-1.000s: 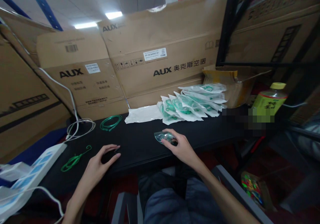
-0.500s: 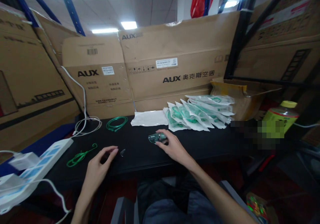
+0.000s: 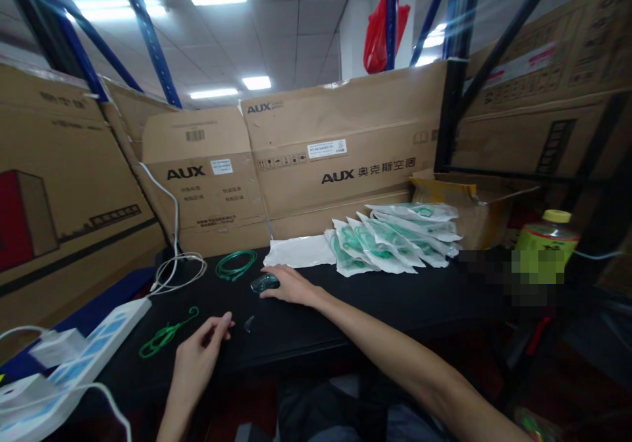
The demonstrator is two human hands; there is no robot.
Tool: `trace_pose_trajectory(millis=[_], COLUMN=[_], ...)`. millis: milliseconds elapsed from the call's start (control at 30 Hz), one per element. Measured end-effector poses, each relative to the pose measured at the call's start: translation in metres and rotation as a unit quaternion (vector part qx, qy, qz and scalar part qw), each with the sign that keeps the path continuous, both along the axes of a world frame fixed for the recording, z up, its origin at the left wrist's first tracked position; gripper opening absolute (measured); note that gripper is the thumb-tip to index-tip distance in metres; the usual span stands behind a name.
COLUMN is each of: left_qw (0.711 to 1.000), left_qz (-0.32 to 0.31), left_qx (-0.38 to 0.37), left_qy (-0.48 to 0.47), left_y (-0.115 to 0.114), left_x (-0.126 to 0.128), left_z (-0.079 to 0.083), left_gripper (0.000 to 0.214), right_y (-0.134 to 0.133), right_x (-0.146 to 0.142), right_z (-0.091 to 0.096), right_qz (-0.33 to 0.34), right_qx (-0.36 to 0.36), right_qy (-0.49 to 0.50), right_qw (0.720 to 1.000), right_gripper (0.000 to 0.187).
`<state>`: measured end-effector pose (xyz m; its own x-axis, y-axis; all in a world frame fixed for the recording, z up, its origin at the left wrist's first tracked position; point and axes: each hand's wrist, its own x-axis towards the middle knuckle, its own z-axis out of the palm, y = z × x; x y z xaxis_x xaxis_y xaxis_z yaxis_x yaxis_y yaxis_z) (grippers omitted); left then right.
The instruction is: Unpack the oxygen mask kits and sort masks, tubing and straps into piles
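Observation:
My right hand reaches across the black table and rests on a clear green-tinted plastic mask, fingers curled over it. A green tubing coil lies just beyond the mask. My left hand hovers at the table's near edge with its fingers loosely bent and nothing in them. A small clear plastic piece lies on the table just right of its fingertips. A thin green elastic strap lies to the left of that hand.
A fanned stack of sealed bags with green tubing and a flat white bag lie at the back. A white power strip and cables sit left. A yellow-capped bottle stands right. AUX cardboard boxes wall the table.
My right hand has slid the clear mask leftwards across the table toward the green coil. The left hand stayed near the edge. The view tilted upward.

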<state>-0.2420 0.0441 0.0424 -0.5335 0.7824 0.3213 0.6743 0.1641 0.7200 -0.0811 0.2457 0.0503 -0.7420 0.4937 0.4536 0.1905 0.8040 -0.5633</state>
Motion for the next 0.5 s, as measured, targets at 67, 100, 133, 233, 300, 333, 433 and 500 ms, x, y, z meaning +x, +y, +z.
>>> trace_pose_trajectory(millis=[67,100,133,233,300,333,433,500], left_qw=[1.000,1.000,1.000,1.000,1.000,1.000,1.000,1.000], left_qz=[-0.003,-0.002,-0.001,0.007,0.013,0.014,0.012,0.017], left_qx=[0.000,0.000,-0.002,-0.007,-0.009,-0.009,-0.004,0.008], left_qy=[-0.004,-0.006,-0.007,-0.006,-0.001,0.003,0.006,0.000], left_y=[0.000,0.000,0.000,0.000,0.001,0.001,0.000,-0.002], left_x=[0.000,0.000,0.000,0.002,0.003,0.004,0.004,0.003], left_z=[0.000,0.001,0.001,0.003,0.004,0.004,0.006,0.006], left_gripper=[0.059,0.059,0.059,0.060,0.061,0.061,0.061,0.061], right_y=[0.001,0.003,0.006,0.017,0.021,0.022,0.020,0.015], right_x=[0.006,0.008,0.010,0.015,0.018,0.020,0.025,0.028], right_z=[0.005,0.008,0.010,0.015,0.013,0.012,0.010,0.014], right_qz=[-0.034,-0.055,-0.074,-0.113,-0.114,-0.107,-0.077,-0.064], right_qx=[-0.001,-0.004,-0.008,-0.034,-0.053,-0.060,-0.062,-0.053], right_qy=[0.006,0.007,0.005,-0.023,-0.042,-0.047,-0.034,-0.008], right_qw=[0.999,0.998,0.997,0.993,0.991,0.991,0.995,0.997], right_gripper=[0.060,0.058,0.056,0.052,0.048,0.047,0.044,0.043])
